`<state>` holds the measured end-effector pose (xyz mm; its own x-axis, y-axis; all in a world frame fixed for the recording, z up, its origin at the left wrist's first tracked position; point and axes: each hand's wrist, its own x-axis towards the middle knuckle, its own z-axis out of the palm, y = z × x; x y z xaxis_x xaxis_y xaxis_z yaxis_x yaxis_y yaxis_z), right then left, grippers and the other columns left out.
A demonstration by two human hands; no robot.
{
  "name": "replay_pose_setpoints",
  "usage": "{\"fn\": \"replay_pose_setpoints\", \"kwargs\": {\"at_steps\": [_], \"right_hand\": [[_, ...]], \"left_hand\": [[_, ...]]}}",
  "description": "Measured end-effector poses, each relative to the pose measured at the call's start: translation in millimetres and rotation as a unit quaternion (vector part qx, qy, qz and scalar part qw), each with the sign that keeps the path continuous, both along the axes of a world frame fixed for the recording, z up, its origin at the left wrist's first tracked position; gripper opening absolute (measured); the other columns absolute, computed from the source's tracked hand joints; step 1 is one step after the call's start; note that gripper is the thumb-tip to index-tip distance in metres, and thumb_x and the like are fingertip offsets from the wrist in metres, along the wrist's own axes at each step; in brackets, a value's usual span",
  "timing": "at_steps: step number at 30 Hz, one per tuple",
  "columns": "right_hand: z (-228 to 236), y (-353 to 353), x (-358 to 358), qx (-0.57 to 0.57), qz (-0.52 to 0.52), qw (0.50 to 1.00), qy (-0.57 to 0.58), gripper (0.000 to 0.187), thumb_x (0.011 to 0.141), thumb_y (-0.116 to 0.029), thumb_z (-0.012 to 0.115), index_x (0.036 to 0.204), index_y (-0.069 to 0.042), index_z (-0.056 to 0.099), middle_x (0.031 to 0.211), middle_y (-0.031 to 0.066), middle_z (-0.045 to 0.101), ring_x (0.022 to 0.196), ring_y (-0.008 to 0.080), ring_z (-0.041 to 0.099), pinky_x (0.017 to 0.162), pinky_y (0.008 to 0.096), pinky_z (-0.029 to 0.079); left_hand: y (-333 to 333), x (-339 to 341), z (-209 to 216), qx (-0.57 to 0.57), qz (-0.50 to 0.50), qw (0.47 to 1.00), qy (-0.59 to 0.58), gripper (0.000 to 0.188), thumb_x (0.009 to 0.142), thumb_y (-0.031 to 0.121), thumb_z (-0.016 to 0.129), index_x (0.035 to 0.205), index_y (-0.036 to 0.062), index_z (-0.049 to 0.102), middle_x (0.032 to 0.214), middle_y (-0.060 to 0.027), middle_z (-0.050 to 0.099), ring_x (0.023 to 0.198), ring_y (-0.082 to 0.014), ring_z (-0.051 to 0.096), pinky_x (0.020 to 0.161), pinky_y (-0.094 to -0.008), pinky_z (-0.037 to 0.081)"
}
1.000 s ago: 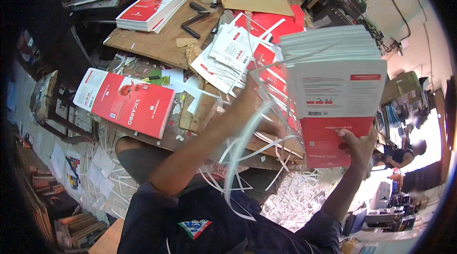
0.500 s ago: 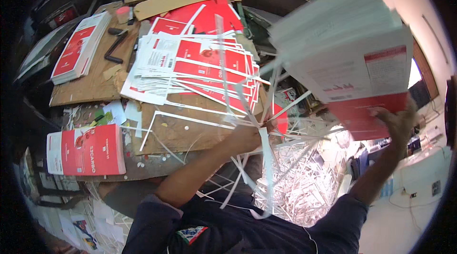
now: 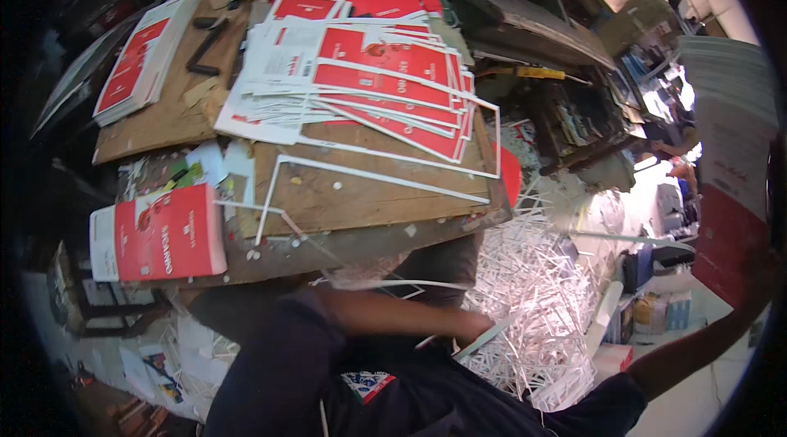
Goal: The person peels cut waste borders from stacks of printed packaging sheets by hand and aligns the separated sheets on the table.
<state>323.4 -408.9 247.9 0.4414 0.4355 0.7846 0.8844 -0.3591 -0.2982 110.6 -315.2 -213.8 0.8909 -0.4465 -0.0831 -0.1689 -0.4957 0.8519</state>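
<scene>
At the far right my right hand, dark and partly lost at the picture's rim, grips a thick stack of red-and-white printed sheets held up off the table. Low in the middle, in front of my body, is my left hand. Motion smears its fingers, and a pale paper strip shows right at them; whether they hold it is unclear. Beneath and beyond that hand spreads a large heap of white paper trimmings.
Fanned red-and-white printed sheets lie on the wooden table, with loose strips in front. A neat stack and a dark angled tool are farther left. Another red-and-white stack sits at the near left edge.
My left hand has dropped from above the table's edge toward my body; the bunch of strips is no longer seen at it. The right hand has carried the stack farther right and lower.
</scene>
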Motion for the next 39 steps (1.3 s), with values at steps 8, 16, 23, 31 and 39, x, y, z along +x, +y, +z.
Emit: {"fn": "replay_pose_setpoints", "kwargs": {"at_steps": [8, 16, 23, 31, 39], "right_hand": [[-112, 100, 38, -0.199, 0.135, 0.970, -0.032, 0.070, 0.063, -0.030, 0.095, 0.117, 0.001, 0.064, 0.102, 0.0108, 0.069, 0.094, 0.0235, 0.066, 0.085, 0.0373, 0.054], [-134, 208, -46, -0.197, 0.325, 0.923, 0.060, 0.071, 0.056, -0.027, 0.099, 0.114, 0.000, 0.067, 0.096, 0.0104, 0.074, 0.086, 0.0222, 0.073, 0.077, 0.0352, 0.060], [-145, 213, -73, -0.250, 0.336, 0.908, 0.018, 0.065, 0.054, -0.025, 0.099, 0.107, -0.002, 0.069, 0.093, 0.0107, 0.074, 0.083, 0.0208, 0.073, 0.076, 0.0335, 0.059], [-141, 211, -47, -0.179, 0.292, 0.938, 0.055, 0.066, 0.057, -0.023, 0.098, 0.111, -0.001, 0.068, 0.094, 0.0097, 0.073, 0.084, 0.0199, 0.071, 0.076, 0.0341, 0.058], [-133, 181, -24, -0.191, 0.227, 0.954, 0.043, 0.080, 0.053, -0.031, 0.100, 0.117, 0.001, 0.066, 0.100, 0.0147, 0.074, 0.086, 0.0246, 0.072, 0.079, 0.0365, 0.060]], "left_hand": [[231, -190, 65, 0.436, 0.683, 0.549, -0.208, 0.080, 0.075, 0.062, 0.077, 0.129, 0.0052, 0.059, 0.133, -0.0247, 0.054, 0.126, -0.0434, 0.048, 0.110, -0.0567, 0.034], [14, -57, 59, -0.050, 0.239, 0.919, -0.308, 0.037, 0.075, 0.031, 0.077, 0.101, 0.0053, 0.070, 0.086, -0.0139, 0.063, 0.091, -0.0340, 0.062, 0.084, -0.0489, 0.048], [167, -175, 135, 0.127, 0.639, 0.751, -0.107, 0.043, 0.082, 0.041, 0.074, 0.103, 0.0034, 0.071, 0.112, -0.0156, 0.069, 0.113, -0.0403, 0.059, 0.106, -0.0533, 0.039], [254, -203, 49, 0.393, 0.670, 0.622, -0.100, 0.059, 0.077, 0.044, 0.079, 0.125, 0.0139, 0.062, 0.128, -0.0127, 0.054, 0.126, -0.0356, 0.048, 0.118, -0.0648, 0.021], [153, -157, 35, 0.219, 0.556, 0.772, -0.218, 0.048, 0.084, 0.043, 0.073, 0.118, 0.0094, 0.066, 0.137, -0.0162, 0.051, 0.131, -0.0387, 0.044, 0.119, -0.0643, 0.019]]}}
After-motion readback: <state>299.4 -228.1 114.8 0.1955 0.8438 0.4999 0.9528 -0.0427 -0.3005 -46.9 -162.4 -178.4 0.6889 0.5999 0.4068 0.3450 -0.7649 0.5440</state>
